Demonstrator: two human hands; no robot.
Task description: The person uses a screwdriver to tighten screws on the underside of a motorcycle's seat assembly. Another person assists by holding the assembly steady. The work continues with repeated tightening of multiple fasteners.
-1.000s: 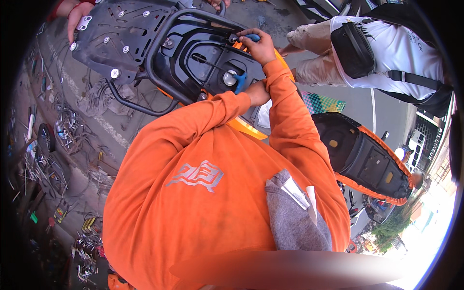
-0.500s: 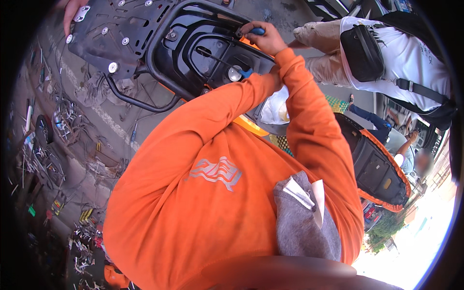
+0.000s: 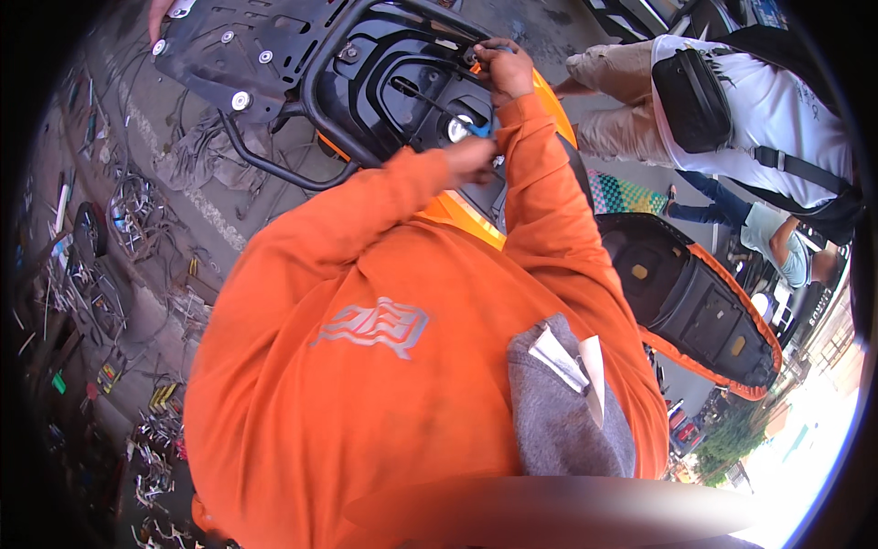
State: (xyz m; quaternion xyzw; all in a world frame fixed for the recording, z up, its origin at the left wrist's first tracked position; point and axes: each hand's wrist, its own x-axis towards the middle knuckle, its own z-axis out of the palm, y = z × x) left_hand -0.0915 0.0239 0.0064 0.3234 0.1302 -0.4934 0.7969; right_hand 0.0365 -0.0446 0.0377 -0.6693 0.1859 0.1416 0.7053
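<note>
Apparently fastener work: left hand [image 3: 471, 160] near blue handle [image 3: 479, 131], right hand [image 3: 505, 70] at far-right edge of black tray [image 3: 389, 59], both grips unclear, steady turning likely wanted.

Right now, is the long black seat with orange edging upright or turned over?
Turned over: the seat shows its moulded underside, with yellowish patches, toward the head camera.

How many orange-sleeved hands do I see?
2: the left hand, close to the blue handle, and the right hand, farther up, near the black tube. Both show, though some fingers are hidden.
</note>
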